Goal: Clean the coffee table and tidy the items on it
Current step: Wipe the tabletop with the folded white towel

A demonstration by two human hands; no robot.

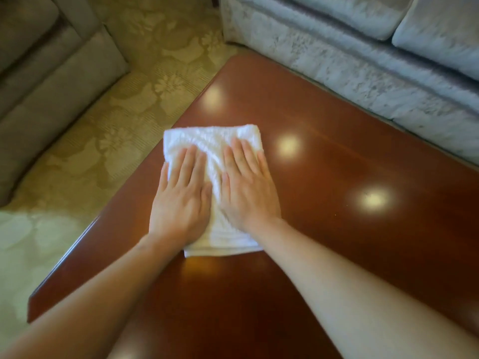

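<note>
A folded white towel (215, 143) lies flat on the glossy reddish-brown coffee table (337, 229), close to the table's left edge. My left hand (181, 198) presses down on the towel's left half with straight fingers pointing away from me. My right hand (248, 187) presses on its right half the same way, beside the left hand. Both palms cover the towel's middle, so only its far end, centre strip and near edge show.
A pale blue-grey sofa (363, 60) runs along the table's far right side. A grey-brown sofa (46, 81) stands to the left across a floral-patterned carpet (145, 81). Ceiling lights reflect as bright spots on the tabletop.
</note>
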